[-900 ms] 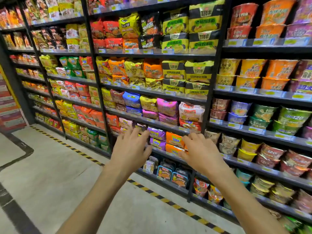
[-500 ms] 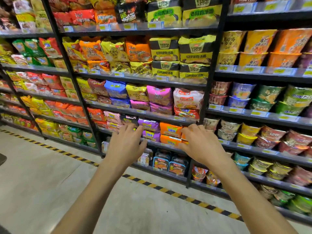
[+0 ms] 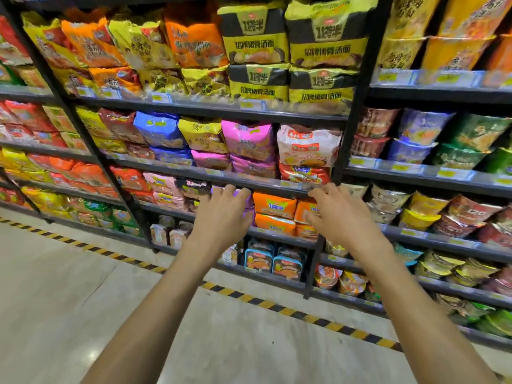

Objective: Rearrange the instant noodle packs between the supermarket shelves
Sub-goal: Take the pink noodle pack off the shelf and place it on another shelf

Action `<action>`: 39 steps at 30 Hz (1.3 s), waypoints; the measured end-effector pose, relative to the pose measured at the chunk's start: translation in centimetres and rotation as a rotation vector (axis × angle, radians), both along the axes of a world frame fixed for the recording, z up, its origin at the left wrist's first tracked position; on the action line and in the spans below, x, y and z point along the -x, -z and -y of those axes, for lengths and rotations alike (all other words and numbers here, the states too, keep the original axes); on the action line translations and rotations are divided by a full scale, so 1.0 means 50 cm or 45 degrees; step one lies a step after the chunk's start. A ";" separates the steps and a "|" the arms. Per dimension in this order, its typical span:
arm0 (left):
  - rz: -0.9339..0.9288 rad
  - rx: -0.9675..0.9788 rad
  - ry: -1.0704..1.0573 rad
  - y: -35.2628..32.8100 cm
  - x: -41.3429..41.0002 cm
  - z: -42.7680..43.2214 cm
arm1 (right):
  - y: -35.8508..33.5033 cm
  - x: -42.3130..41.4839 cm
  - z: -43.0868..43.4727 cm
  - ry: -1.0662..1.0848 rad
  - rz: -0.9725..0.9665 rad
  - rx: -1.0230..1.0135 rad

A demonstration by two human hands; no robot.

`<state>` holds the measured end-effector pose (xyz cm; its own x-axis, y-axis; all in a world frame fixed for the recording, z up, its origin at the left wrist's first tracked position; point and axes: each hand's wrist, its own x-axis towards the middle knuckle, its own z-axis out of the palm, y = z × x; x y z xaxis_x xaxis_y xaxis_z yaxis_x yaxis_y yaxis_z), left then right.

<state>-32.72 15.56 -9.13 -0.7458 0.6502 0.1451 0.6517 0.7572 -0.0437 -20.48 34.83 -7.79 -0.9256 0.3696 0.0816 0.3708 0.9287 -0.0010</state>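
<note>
shelf front (image 3: 277, 185): left hand (image 3: 221, 217) at purple pack (image 3: 247, 195), right hand (image 3: 340, 217) alongside.

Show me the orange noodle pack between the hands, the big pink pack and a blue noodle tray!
orange noodle pack (image 3: 274, 207): head view, middle of its front.
big pink pack (image 3: 248, 139): head view, middle of its front.
blue noodle tray (image 3: 258, 261): head view, its lid.

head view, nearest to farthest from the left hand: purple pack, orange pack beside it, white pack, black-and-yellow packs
1. purple pack: at the left hand's fingertips.
2. orange pack: just right, same shelf.
3. white pack: one shelf up, right.
4. black-and-yellow packs: two shelves up.
</note>
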 end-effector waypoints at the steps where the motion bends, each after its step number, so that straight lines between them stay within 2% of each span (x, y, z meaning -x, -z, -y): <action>1: 0.001 0.000 0.005 0.004 0.024 -0.024 | 0.003 0.024 -0.023 0.008 0.007 0.014; 13: 0.096 -0.128 0.079 0.076 0.261 -0.250 | 0.101 0.223 -0.237 0.138 -0.017 0.118; 19: 0.121 -0.170 0.142 0.135 0.353 -0.343 | 0.151 0.288 -0.300 0.235 -0.055 0.086; 24: 0.149 -0.337 0.187 0.187 0.439 -0.425 | 0.182 0.359 -0.346 0.309 -0.098 0.047; 27: 0.206 -0.462 0.239 0.215 0.492 -0.462 | 0.199 0.395 -0.362 0.378 -0.134 0.138; 32: 0.425 -0.720 0.392 0.258 0.548 -0.518 | 0.237 0.449 -0.391 0.546 -0.397 0.461; 39: 0.579 -1.053 0.489 0.303 0.583 -0.554 | 0.281 0.524 -0.421 0.596 -0.859 0.720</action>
<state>-61.88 43.28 -24.31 -0.6045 0.6817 0.4121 0.6813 0.1744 0.7109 -46.69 55.86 -21.85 -0.5015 0.8323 0.2363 0.4580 0.4870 -0.7437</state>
